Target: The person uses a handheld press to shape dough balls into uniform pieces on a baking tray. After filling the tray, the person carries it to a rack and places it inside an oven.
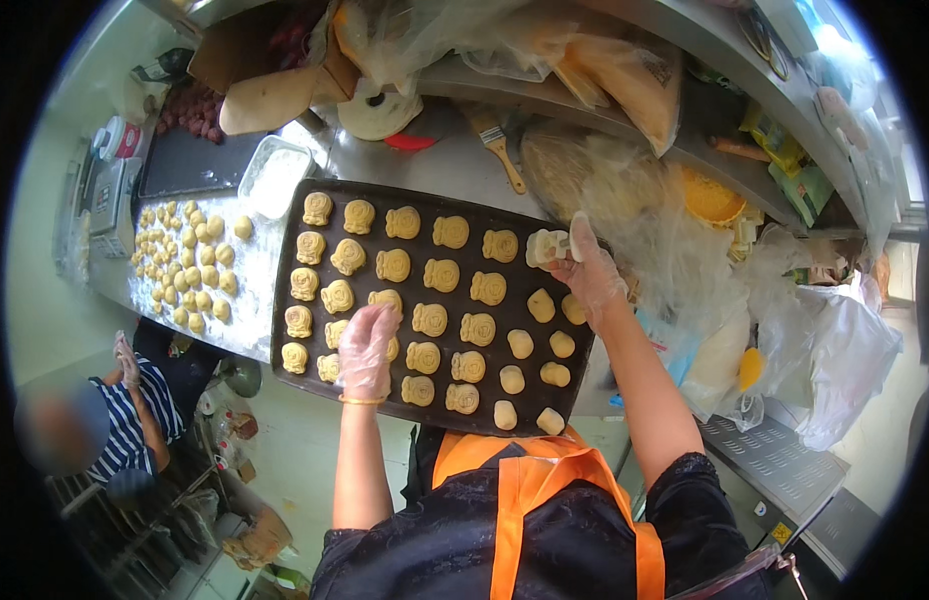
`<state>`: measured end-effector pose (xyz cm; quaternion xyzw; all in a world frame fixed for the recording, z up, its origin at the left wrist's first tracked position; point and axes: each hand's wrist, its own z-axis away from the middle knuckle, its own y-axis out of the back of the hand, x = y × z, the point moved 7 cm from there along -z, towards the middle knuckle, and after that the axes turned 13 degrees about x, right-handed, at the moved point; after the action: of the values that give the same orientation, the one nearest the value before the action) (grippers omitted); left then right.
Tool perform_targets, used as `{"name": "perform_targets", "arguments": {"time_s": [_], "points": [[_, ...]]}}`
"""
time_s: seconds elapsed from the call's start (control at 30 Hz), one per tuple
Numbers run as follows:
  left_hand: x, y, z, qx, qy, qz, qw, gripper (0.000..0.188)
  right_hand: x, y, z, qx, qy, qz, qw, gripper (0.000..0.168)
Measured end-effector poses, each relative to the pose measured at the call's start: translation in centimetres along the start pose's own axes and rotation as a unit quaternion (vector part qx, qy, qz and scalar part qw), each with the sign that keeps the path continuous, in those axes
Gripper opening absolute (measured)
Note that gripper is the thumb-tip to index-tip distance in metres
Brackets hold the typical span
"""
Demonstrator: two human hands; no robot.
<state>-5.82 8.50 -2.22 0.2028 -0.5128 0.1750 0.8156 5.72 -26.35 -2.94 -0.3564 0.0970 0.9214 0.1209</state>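
Observation:
A dark baking tray (404, 187) lies before me, filled with rows of pale dough pieces. Most are stamped, such as the patterned dough cookie (451, 232); at the right end several dough balls (541, 306) are plain and rounded. My right hand (588, 274), in a clear plastic glove, grips a white plastic mould (547, 248) over the tray's far right corner. Whatever lies beneath the mould is hidden. My left hand (368, 349), gloved too, hovers over the left-middle of the tray with fingertips drawn together and partly covers some cookies. Whether it pinches anything is hard to see.
Left of the tray, small dough balls (202, 277) lie on a floured metal table (247, 307). Behind are a tub of white flour (277, 176), a pastry brush (502, 157) and a kitchen scale (112, 199). Plastic bags (839, 352) crowd the right. A person in a striped shirt (146, 416) stands left.

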Motion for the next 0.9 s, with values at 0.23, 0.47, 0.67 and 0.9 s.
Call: {"name": "perform_targets", "arguments": {"time_s": [0.23,0.47,0.67,0.9], "points": [[4.3,-14.3,-1.9,-0.19,-0.276,-0.204,0.92,0.035,1.7,-0.5,-0.1,-0.007,0.08,0.038,0.996,0.067],[4.5,-26.2,-1.1,-0.345,-0.377,-0.437,0.74,0.059,2.1,0.7,-0.8,0.01,0.085,0.076,0.993,0.063],[3.7,-26.4,-2.1,-0.366,-0.368,-0.427,0.74,0.058,-2.6,0.9,0.1,0.0,0.123,0.231,0.965,0.069],[4.2,-27.5,-2.8,-0.357,-0.375,-0.493,0.699,0.069,-8.2,-5.6,0.0,0.101,0.263,0.541,0.793,0.084]]}}
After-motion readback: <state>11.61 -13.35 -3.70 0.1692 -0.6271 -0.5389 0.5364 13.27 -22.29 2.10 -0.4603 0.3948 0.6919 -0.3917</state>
